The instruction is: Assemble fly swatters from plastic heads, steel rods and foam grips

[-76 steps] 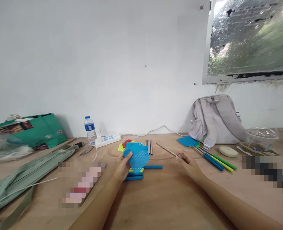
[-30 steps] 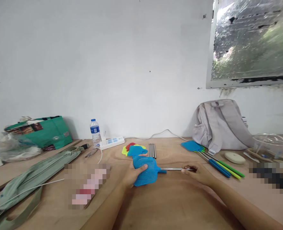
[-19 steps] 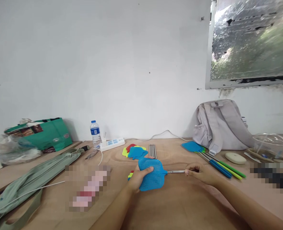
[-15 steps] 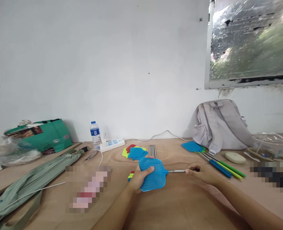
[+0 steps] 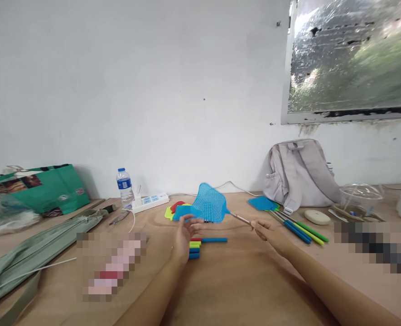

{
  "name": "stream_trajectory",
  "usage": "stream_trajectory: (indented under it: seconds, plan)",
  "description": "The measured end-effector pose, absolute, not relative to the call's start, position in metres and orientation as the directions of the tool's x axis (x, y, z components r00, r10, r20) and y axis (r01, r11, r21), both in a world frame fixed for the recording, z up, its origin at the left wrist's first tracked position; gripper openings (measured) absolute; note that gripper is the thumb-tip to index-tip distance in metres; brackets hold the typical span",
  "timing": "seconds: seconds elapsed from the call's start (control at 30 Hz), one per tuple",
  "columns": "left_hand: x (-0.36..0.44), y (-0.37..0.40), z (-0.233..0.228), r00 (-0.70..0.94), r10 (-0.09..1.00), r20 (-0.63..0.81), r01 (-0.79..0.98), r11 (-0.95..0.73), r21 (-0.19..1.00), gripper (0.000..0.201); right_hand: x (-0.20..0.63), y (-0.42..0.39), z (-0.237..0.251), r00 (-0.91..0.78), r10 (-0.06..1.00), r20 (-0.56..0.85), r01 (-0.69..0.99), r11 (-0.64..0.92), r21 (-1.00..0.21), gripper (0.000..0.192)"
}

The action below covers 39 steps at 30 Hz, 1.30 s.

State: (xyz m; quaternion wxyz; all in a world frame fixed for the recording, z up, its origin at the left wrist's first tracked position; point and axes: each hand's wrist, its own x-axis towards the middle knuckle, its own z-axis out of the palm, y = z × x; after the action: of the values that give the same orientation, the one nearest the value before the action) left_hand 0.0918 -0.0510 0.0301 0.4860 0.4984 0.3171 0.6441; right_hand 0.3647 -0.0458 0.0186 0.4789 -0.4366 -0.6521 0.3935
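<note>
My right hand (image 5: pixel 265 231) is closed on the metal rod of a blue fly swatter (image 5: pixel 211 203), holding it tilted up above the table with its mesh head to the left. My left hand (image 5: pixel 185 237) is off the swatter, fingers apart, just below the mesh head and holding nothing. Beside it lie several coloured handle tubes (image 5: pixel 214 240) in red, yellow and blue, partly hidden by that hand. Behind the left hand, loose swatter heads (image 5: pixel 177 208) in yellow, red and blue are piled. The metal rods beyond are mostly covered by the mesh head.
Several swatters with coloured handles (image 5: pixel 297 231) lie on the right by a grey backpack (image 5: pixel 297 176). A soap-like white oval (image 5: pixel 317 217) and a clear plastic bowl (image 5: pixel 360 194) sit farther right. Left are a water bottle (image 5: pixel 124 188), power strip (image 5: pixel 151 202) and green bags (image 5: pixel 64 192).
My left hand has let go of the mesh head and opened. The swatter has swung upward in my right hand, uncovering the handle tubes. The view has shifted slightly right.
</note>
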Motion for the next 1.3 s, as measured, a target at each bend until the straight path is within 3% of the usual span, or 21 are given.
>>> stream_trajectory:
  seconds: [0.07, 0.13, 0.23, 0.37, 0.57, 0.77, 1.07, 1.3]
  plan:
    - [0.092, -0.049, 0.026, -0.05, 0.876, 0.481, 0.186, -0.465, 0.866, 0.03, 0.36, -0.044, 0.018, -0.076, 0.957, 0.281, 0.035, 0.284, -0.958, 0.039]
    - [0.094, -0.05, 0.022, 0.113, 0.808, 0.578, 0.58, -0.526, 0.622, 0.022, 0.353, -0.043, 0.016, -0.01, 0.963, 0.27, -0.116, 0.267, -0.957, 0.04]
    - [0.098, -0.052, 0.018, 0.32, 0.787, 0.527, 0.786, -0.531, 0.316, 0.027, 0.342, -0.043, 0.012, 0.001, 0.97, 0.242, -0.237, 0.235, -0.943, 0.038]
    - [0.103, -0.052, 0.013, 0.408, 0.796, 0.448, 0.832, -0.526, 0.177, 0.024, 0.329, -0.046, 0.003, -0.017, 0.98, 0.198, -0.259, 0.187, -0.947, 0.029]
    - [0.105, -0.049, 0.012, 0.424, 0.817, 0.39, 0.846, -0.511, 0.151, 0.022, 0.323, -0.046, -0.006, -0.012, 0.985, 0.173, -0.134, 0.17, -0.976, 0.016]
    - [0.105, -0.047, 0.01, 0.442, 0.804, 0.397, 0.83, -0.534, 0.159, 0.019, 0.324, -0.043, -0.007, -0.036, 0.999, 0.029, -0.325, 0.016, -0.946, 0.015]
    - [0.105, -0.051, 0.017, 0.462, 0.709, 0.533, 0.756, -0.629, 0.181, 0.021, 0.337, -0.048, 0.002, -0.149, 0.989, 0.021, -0.509, -0.058, -0.859, 0.039]
    - [0.113, -0.062, 0.02, 0.591, 0.679, 0.435, 0.736, -0.675, 0.055, 0.02, 0.337, -0.049, 0.003, -0.224, 0.971, 0.08, -0.577, -0.066, -0.814, 0.021]
